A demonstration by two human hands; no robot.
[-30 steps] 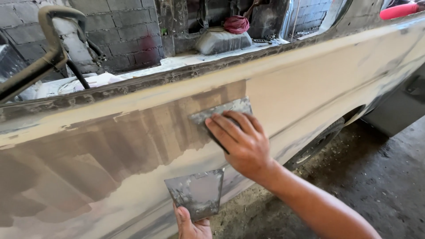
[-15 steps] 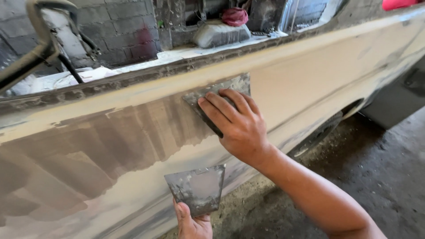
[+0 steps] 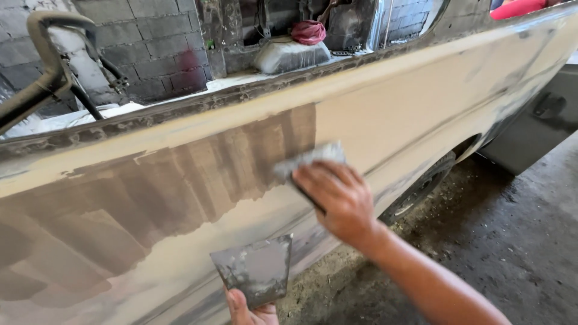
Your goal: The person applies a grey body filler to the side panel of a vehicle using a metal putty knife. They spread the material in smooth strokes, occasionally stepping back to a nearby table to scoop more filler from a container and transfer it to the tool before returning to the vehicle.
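1. Presently, the flat grey filler-smeared spreader blade point(image 3: 310, 157) is thin, roughly rectangular and streaked pale; it lies pressed flat against the beige sanded car side panel point(image 3: 385, 114), at the 3 o'clock edge of the darker grey-brown filler patch point(image 3: 198, 180).
2. Blade long axis runs from 8 o'clock to 2 o'clock, the free edge pointing towards 11 o'clock.
3. Right hand point(image 3: 337, 201): fingers extended, spread over the blade and pinning it to the panel; forearm enters from 5 o'clock.
4. Left hand point(image 3: 250, 310), at 6 o'clock, only the fingertips visible, grips the lower edge of a square grey filler-coated mixing board point(image 3: 256, 274), held upright, just beside the panel.
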